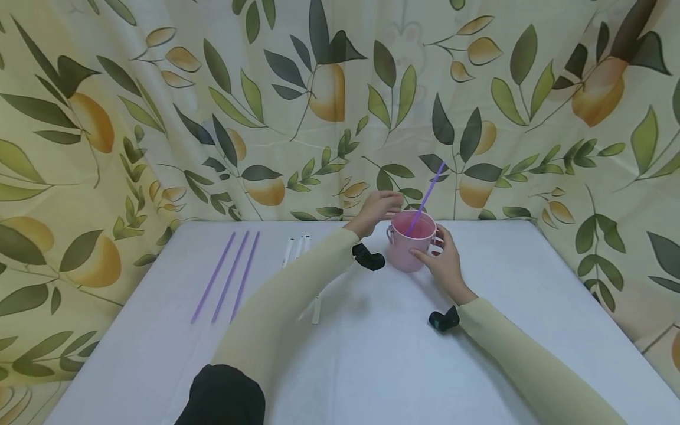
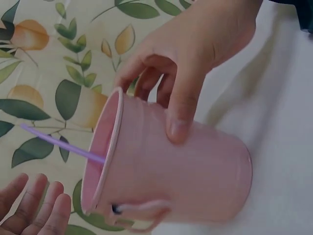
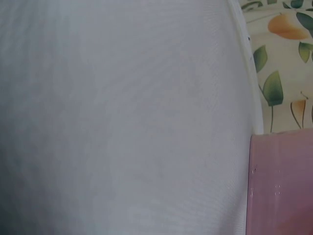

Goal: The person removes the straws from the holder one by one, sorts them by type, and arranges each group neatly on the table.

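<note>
A pink bucket (image 1: pixel 406 255) with side handles stands near the table's far edge, a purple stick (image 1: pixel 428 195) leaning out of its mouth. My right hand (image 1: pixel 446 265) grips the bucket's right side, thumb on the near wall, as the left wrist view also shows with that hand (image 2: pixel 195 63). Beside the rim on the left, my left hand (image 1: pixel 376 212) is raised with fingers extended and nothing in them. Its fingertips (image 2: pixel 34 200) show at the lower left of the left wrist view. In the right wrist view only part of the bucket (image 3: pixel 281 181) appears.
Three purple sticks (image 1: pixel 229 277) lie side by side on the white table (image 1: pixel 372 366) at the left. Several white strips (image 1: pixel 287 252) lie partly hidden under the left sleeve (image 1: pixel 287 295). A leaf-and-fruit patterned curtain (image 1: pixel 340 147) hangs behind the table.
</note>
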Motion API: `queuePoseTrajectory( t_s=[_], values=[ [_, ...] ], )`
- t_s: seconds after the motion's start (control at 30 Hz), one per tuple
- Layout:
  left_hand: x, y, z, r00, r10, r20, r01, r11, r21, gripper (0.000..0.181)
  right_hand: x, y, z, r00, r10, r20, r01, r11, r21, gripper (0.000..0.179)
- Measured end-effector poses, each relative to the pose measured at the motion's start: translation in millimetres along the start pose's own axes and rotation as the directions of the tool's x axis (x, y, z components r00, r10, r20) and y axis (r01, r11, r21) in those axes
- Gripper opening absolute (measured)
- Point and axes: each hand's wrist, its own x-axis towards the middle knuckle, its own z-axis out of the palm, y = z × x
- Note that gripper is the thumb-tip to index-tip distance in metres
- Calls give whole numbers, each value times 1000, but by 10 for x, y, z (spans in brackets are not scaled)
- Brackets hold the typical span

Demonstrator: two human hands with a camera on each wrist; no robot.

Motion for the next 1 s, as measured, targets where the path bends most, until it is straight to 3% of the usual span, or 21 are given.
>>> queuePoseTrajectory(
  t_s=[0.13, 0.33, 0.67, 0.83, 1.0],
  values=[
    [52, -9, 129, 1000, -10, -9, 9, 1000, -12, 38, 1, -12, 3, 1000, 6, 3, -6, 1000, 0, 81],
    [130, -52, 290, 999, -34, -24, 35, 998, 48, 38, -5, -21, 7, 1000, 7, 2, -7, 1000, 2, 82],
    [213, -114, 435, 997, -31, -71, 41, 990, 135, 32, -21, -12, 10, 1000, -20, -2, 20, 1000, -1, 81],
    [199, -90, 487, 998, -58, -38, 63, 986, 154, 34, -19, -12, 7, 1000, -30, -3, 30, 1000, 2, 81],
    [177, -69, 514, 995, -88, 56, 78, 983, 168, 32, -18, -19, -5, 1000, -25, 2, 25, 1000, -2, 81]
  ],
)
